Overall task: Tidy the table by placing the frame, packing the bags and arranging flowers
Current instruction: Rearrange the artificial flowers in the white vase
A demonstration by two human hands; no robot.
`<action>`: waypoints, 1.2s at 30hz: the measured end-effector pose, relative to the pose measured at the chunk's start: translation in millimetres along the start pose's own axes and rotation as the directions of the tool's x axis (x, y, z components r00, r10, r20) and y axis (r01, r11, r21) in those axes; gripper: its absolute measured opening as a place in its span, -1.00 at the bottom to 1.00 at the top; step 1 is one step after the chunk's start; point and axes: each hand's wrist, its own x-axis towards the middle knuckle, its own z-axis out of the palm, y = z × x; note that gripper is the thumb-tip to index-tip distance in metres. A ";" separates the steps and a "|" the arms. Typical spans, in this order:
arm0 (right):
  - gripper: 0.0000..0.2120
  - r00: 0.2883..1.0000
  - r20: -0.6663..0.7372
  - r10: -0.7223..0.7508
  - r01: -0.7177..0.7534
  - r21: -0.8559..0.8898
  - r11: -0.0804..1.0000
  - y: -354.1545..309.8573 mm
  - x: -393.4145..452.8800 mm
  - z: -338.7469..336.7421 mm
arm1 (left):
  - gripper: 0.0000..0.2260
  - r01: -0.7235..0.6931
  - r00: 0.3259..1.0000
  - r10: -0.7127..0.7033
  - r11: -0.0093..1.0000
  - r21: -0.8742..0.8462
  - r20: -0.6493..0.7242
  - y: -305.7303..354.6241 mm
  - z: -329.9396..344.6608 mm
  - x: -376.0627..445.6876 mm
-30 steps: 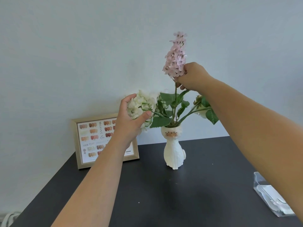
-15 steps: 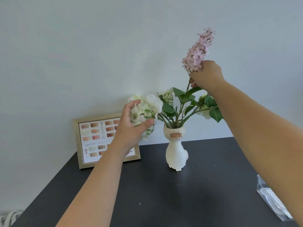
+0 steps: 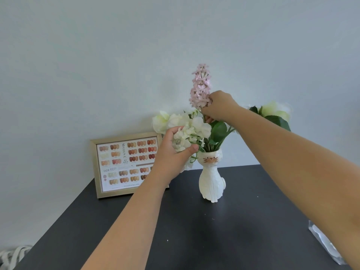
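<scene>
At the back of the dark table (image 3: 194, 230), near the wall, a white cat-shaped vase (image 3: 211, 182) stands upright holding the flowers. Right hand (image 3: 220, 106) is closed on the stem just under the pink flower spike (image 3: 200, 88), which stands near upright above the vase mouth. Left hand (image 3: 171, 158) is cupped, fingers and thumb closed around the white blossom cluster (image 3: 187, 131) at the vase's left. A 2nd white bloom (image 3: 272, 112) leans out to the right, partly hidden behind the forearm. Judgement: the stems look light and springy, the petals soft and easily crushed; hold belongs on the stems, low down, not on the heads. The vase appears narrow-footed and top-heavy, liable to tip under a sideways pull. Frame (image 3: 126, 164) leans upright against the pale wall (image 3: 116, 55), left of the vase. A clear plastic bag (image 3: 327, 248) lies at the right edge. Table surface is matt, bare elsewhere save small specks.
</scene>
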 end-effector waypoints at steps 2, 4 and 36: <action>-0.86 1.000 -0.021 0.015 -0.015 0.004 1.000 7.0 -0.3 3.6 | -0.50 0.013 1.000 -0.013 1.000 -0.002 -0.018 -1.4 2.5 0.5; -0.74 0.998 -0.062 -0.015 0.012 -0.060 0.998 9.4 -1.5 5.8 | -0.50 0.018 0.999 -0.019 0.999 -0.033 -0.040 -0.9 6.5 2.2; -0.90 0.918 -0.094 0.385 -0.080 0.907 0.414 108.6 -49.4 31.9 | -0.46 0.028 0.993 -0.017 0.996 0.085 -0.120 1.6 25.7 12.5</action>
